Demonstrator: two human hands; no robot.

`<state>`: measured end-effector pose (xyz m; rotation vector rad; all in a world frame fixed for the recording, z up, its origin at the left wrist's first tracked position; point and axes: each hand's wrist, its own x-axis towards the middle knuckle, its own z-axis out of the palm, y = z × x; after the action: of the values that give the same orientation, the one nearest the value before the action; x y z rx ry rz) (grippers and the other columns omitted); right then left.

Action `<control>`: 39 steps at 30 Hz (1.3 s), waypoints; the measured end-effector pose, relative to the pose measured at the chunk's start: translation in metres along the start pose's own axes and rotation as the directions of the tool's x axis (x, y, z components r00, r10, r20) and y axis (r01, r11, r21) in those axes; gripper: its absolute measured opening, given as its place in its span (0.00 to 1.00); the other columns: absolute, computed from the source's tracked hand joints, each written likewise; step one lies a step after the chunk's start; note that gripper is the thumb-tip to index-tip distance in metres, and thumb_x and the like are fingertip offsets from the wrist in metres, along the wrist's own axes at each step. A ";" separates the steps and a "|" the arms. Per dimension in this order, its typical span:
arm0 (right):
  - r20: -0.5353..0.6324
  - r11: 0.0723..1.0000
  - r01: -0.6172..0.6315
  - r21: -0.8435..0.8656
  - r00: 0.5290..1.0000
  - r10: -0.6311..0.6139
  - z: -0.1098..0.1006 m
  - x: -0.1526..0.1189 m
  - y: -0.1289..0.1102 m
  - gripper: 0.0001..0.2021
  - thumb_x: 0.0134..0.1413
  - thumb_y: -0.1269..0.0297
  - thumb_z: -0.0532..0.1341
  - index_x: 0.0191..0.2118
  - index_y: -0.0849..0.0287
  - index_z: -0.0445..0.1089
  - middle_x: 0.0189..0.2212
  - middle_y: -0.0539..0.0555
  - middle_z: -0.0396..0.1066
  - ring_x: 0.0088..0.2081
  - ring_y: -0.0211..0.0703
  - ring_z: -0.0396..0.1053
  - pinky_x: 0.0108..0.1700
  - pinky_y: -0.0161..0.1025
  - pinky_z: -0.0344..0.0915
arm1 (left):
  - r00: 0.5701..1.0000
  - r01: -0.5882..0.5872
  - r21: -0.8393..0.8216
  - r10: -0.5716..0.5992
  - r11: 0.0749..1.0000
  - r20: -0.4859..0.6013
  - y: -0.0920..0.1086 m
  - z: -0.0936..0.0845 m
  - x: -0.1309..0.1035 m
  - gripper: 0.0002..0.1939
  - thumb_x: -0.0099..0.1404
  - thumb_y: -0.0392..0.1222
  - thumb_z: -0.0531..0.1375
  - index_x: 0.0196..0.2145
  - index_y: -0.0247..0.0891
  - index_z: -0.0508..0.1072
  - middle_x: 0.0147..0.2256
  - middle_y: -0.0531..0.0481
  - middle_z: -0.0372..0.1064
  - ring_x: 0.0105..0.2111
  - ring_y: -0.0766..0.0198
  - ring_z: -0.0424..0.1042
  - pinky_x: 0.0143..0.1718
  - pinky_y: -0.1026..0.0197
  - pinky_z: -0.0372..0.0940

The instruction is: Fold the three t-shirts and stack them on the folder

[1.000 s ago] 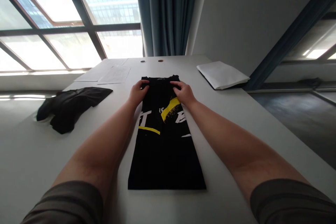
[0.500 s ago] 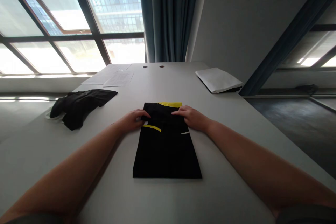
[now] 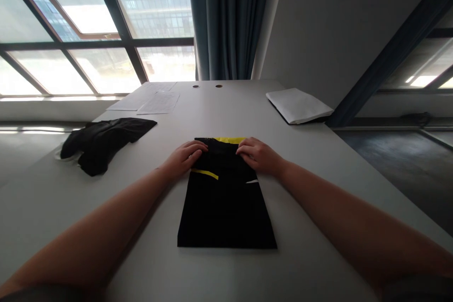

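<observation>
A folded black garment (image 3: pixel 226 212) lies flat on the white table (image 3: pixel 141 255), straight in front of me. It has a yellow band along its far edge, a yellow stripe on the left and a small white mark on the right. My left hand (image 3: pixel 187 155) is closed on its far left part, thumb and fingers drawn together. On the far right part, beside the yellow band, my right hand (image 3: pixel 255 153) has its fingers bent together on the cloth.
A crumpled black cloth (image 3: pixel 102 144) lies at the left. Printed paper sheets (image 3: pixel 159 103) are at the back left. At the back right sits a white folded item (image 3: pixel 299 105) with a dark underside. A blue curtain (image 3: pixel 230 23) hangs beyond the table.
The fingers of both hands have drawn in on the cloth; the right index finger no longer points out. My left hand has shifted slightly inward. The camera view has moved a little.
</observation>
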<state>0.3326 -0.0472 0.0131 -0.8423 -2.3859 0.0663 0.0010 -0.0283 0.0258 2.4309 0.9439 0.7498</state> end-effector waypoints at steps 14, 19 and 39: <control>0.326 0.992 0.020 -0.121 0.945 0.021 0.002 0.008 -0.011 0.04 0.57 0.70 0.64 0.32 0.60 0.69 0.32 0.52 0.70 0.33 0.41 0.65 0.39 0.37 0.55 | 0.981 0.005 0.259 -0.055 0.966 0.188 -0.021 0.010 0.002 0.31 0.76 0.59 0.52 0.72 0.50 0.63 0.74 0.49 0.50 0.75 0.48 0.46 0.76 0.41 0.43; 0.334 0.992 0.016 -0.128 0.942 0.027 -0.006 0.009 -0.012 0.06 0.54 0.71 0.63 0.28 0.59 0.66 0.29 0.52 0.69 0.31 0.40 0.64 0.38 0.36 0.53 | 0.965 -0.114 0.256 0.046 0.960 0.259 -0.013 0.012 0.000 0.29 0.77 0.57 0.51 0.72 0.52 0.62 0.76 0.52 0.45 0.76 0.51 0.42 0.77 0.42 0.37; 0.343 0.914 -0.353 -0.199 0.849 0.402 0.032 -0.006 0.021 0.36 0.74 0.46 0.51 0.78 0.56 0.47 0.75 0.59 0.39 0.75 0.57 0.43 0.75 0.62 0.43 | 0.973 -0.021 -0.066 0.036 0.998 0.226 0.010 0.004 0.009 0.23 0.77 0.56 0.50 0.40 0.43 0.81 0.41 0.48 0.81 0.45 0.57 0.78 0.53 0.56 0.68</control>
<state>0.3300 -0.0293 -0.0209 -1.4741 -2.5550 0.2562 0.0139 -0.0291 0.0310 2.4162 0.7859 0.4890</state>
